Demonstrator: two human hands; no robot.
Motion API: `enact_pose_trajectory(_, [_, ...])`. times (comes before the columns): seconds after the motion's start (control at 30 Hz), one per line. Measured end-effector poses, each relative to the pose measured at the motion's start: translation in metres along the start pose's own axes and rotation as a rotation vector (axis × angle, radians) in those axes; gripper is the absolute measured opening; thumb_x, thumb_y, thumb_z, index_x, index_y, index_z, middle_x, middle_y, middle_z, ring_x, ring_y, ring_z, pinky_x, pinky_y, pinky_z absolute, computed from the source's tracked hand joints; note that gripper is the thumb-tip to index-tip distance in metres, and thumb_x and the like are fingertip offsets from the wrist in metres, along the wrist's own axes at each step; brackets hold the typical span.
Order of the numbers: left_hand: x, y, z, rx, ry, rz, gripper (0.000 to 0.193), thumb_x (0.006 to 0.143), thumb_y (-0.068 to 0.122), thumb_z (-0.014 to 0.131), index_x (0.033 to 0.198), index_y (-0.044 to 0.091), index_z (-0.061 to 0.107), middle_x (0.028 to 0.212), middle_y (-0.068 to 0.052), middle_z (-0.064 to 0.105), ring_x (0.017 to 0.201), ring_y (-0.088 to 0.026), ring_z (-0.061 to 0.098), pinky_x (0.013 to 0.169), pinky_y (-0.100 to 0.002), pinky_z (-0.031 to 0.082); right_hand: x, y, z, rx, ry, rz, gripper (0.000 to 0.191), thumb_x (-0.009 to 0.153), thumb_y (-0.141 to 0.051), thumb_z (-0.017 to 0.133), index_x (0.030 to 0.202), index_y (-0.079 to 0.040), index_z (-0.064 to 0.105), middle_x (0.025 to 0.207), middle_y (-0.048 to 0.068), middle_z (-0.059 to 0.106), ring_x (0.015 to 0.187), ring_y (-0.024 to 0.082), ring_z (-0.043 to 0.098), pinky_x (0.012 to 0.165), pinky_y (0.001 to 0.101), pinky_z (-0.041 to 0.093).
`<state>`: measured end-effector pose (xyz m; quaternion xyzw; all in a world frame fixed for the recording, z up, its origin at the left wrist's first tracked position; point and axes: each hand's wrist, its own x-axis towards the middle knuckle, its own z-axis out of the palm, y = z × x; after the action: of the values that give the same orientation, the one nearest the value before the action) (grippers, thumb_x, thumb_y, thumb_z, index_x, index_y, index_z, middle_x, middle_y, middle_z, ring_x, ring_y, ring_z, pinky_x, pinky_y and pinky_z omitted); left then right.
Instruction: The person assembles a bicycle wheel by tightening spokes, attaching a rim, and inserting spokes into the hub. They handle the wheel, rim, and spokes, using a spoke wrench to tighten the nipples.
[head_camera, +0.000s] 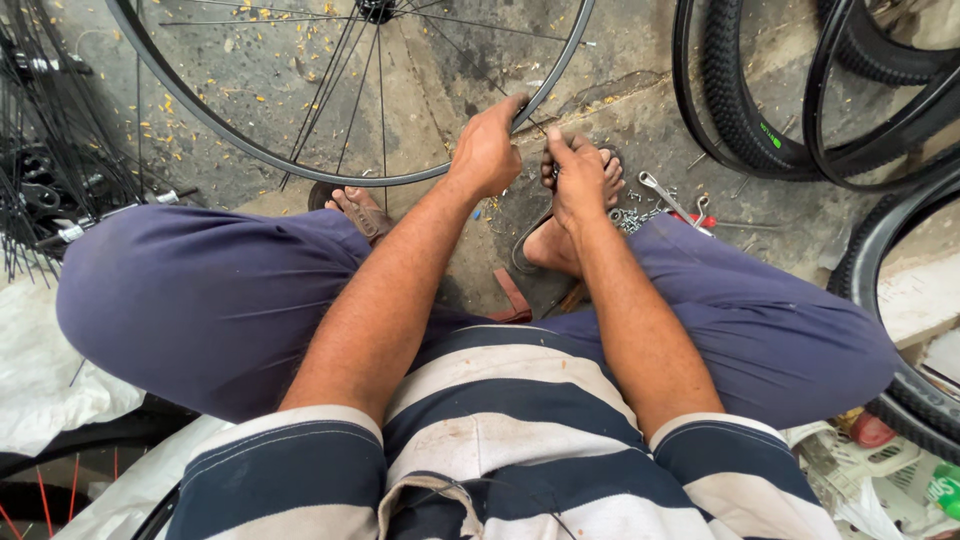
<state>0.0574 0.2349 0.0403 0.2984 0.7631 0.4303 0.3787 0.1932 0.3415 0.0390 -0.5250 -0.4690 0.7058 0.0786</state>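
A black bicycle wheel rim (330, 172) with thin spokes (352, 70) stands on the concrete floor in front of me. My left hand (487, 150) grips the rim at its lower right edge. Just to the right of it, my right hand (577, 178) is closed, fingers pinched around something small that I cannot make out, close to the rim. My knees in blue trousers spread to either side, and my sandalled feet rest under the wheel.
A silver spanner (668, 198) and small metal parts (628, 218) lie on the floor by my right foot. Black tyres (745, 110) lean at the right. A bundle of loose spokes (50, 160) lies at the left. White sheeting (40, 370) is at lower left.
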Motion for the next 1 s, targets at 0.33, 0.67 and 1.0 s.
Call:
enact_pose_trajectory(0.33, [0.010,-0.005,0.018,-0.132,0.079,-0.028,0.069,0.087,0.040,0.072,0.142,0.003,0.052,0.141,-0.025,0.058,0.133,-0.041,0.053,0.112,-0.045,0.041,-0.006,0.047,-0.009,0.436,-0.220,0.033,0.025,0.098,-0.035,0.064,0.101,-0.010,0.063,0.091,0.004,0.067,0.078,0.020,0.062,0.070,0.0364,0.050])
enact_pose_trajectory(0.67, [-0.007,0.030,0.015,-0.127,-0.141,-0.096,0.084,0.094,0.063,0.058,0.150,0.001,0.045,0.130,-0.030,0.064,0.125,-0.044,0.061,0.105,-0.048,0.048,0.015,0.065,-0.016,0.291,-0.474,0.143,0.041,0.093,-0.021,0.074,0.129,-0.009,0.058,0.122,0.004,0.065,0.111,0.016,0.063,0.096,0.0329,0.052])
enact_pose_trajectory(1.0, [0.013,-0.029,-0.072,0.397,0.718,0.011,0.012,0.086,0.020,0.067,0.093,0.012,0.062,0.091,-0.012,0.065,0.085,-0.038,0.065,0.071,-0.050,0.051,0.018,0.046,-0.007,0.184,-0.198,0.184,0.021,0.090,-0.026,0.080,0.093,-0.010,0.067,0.082,0.001,0.065,0.069,0.014,0.060,0.060,0.0317,0.046])
